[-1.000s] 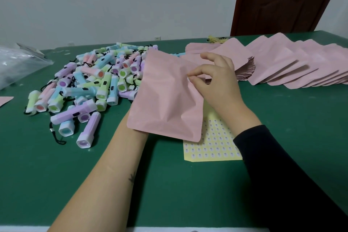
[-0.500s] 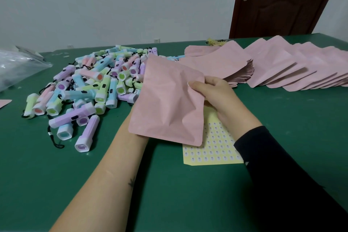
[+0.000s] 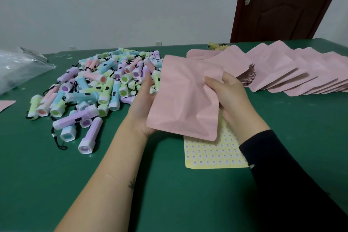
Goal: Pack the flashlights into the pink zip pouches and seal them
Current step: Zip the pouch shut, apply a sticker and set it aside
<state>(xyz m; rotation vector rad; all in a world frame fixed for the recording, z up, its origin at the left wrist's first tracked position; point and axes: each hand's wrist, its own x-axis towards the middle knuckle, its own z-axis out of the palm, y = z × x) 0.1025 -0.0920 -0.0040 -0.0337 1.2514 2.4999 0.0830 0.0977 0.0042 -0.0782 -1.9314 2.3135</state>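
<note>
1. The pink pouch (image 3: pixel 180 99) was held clear of the green worktop (image 3: pixel 169 197) between both hands. Its creased flat face was tilted towards the camera. Its contents could not be determined.
2. The left hand (image 3: pixel 140 105) supported the pouch at its left edge, with the palm against the rear face. Its grip was clamped on the pouch, and most of its fingers were hidden behind the material.
3. The right hand (image 3: pixel 229 96) held the upper right portion of the pouch, with the thumb on the front face and the fingers wrapped behind. Its grip was likewise clamped on the pouch. This arm wore a black sleeve (image 3: pixel 282 175).
4. A yellow sticker sheet (image 3: pixel 212 154) lay flat on the worktop directly below the pouch's lower edge. The right forearm overlapped one side of it.
5. A pile of flashlights (image 3: pixel 105 84) lay on the worktop to the left of the pouch, just beyond the left hand. The bodies were pastel purple, blue, green and pink, with white heads and black wrist cords.
6. A row of further pouches (image 3: pixel 301 73) lay overlapped on the worktop to the right, well apart from the flashlights.
7. A clear plastic bag (image 3: pixel 18 69) lay at the far left of the worktop.
8. A brown door (image 3: pixel 282 5) with a metal handle stood behind the worktop, at the right.
</note>
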